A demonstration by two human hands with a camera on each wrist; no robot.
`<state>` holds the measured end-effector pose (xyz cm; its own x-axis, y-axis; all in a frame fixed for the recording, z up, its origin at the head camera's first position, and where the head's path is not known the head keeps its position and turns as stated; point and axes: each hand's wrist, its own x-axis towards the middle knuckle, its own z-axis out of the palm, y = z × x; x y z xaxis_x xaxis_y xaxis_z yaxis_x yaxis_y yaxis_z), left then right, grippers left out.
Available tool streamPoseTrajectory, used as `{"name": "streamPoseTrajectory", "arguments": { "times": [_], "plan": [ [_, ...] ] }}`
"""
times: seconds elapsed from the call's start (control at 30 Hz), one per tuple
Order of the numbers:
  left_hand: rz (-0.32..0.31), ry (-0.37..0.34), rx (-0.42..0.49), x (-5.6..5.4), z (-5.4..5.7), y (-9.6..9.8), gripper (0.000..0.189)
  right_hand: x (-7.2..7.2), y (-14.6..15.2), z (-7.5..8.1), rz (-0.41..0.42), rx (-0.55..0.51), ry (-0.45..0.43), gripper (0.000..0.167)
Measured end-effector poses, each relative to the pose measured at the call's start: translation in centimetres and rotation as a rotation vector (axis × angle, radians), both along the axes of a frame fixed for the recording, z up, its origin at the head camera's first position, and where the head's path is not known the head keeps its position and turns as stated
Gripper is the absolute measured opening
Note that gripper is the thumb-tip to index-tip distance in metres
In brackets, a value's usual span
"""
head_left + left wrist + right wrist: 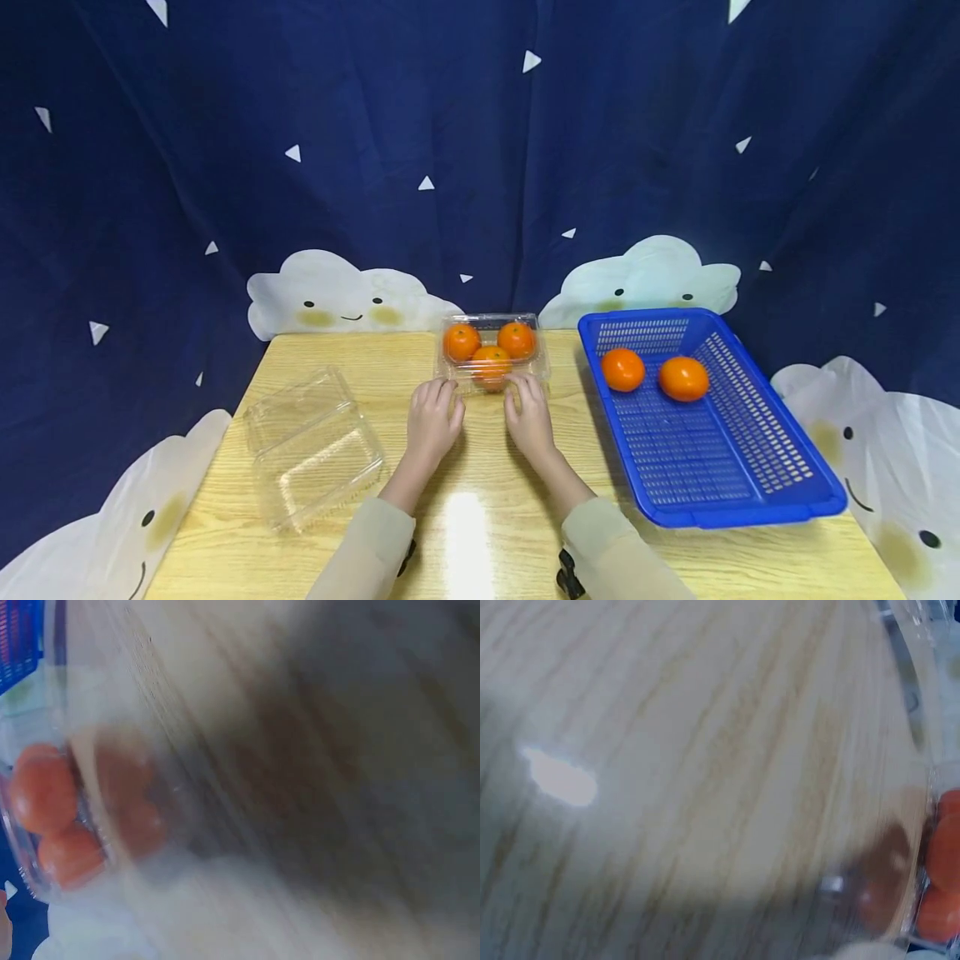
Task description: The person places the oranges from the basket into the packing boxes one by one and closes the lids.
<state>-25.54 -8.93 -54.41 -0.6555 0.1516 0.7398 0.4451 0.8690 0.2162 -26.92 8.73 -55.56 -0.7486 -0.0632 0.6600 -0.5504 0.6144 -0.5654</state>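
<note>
A clear plastic clamshell box stands at the back middle of the table, holding three orange fruits with small green stem ends, one of them a front orange. At the box's near left corner is my left hand, its fingers pointing forward. My right hand mirrors it at the near right side, fingertips at the edge. Neither hand visibly grips anything, and the exact fingertip contact is too small to make out. In the left wrist view the oranges show through the plastic; the right wrist view catches oranges at its edge.
A blue plastic basket with two oranges in it stands on the right. On the left lies another clear clamshell box, opened out. The wooden table ends at a dark blue curtain with cloud shapes.
</note>
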Motion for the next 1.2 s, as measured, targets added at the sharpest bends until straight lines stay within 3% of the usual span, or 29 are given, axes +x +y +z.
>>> {"name": "streamPoseTrajectory", "arguments": {
  "times": [0.23,0.43,0.73,1.2],
  "plan": [
    [0.072,-0.014,0.069,2.5,1.2,-2.0,0.021,1.1,-1.6,-0.2,0.05,0.047,-0.016,0.024],
    [0.139,-0.035,0.112,4.4,1.7,-4.9,0.02,1.7,-2.9,-0.2,0.109,0.086,-0.029,0.025],
    [0.288,-0.025,0.246,7.0,1.5,-9.6,0.019,2.3,-4.6,0.1,0.17,0.139,-0.1,0.024],
    [0.538,-0.141,0.364,10.7,1.2,-15.5,0.024,3.5,-8.0,0.9,0.21,0.322,-0.203,0.028]
  ]
}}
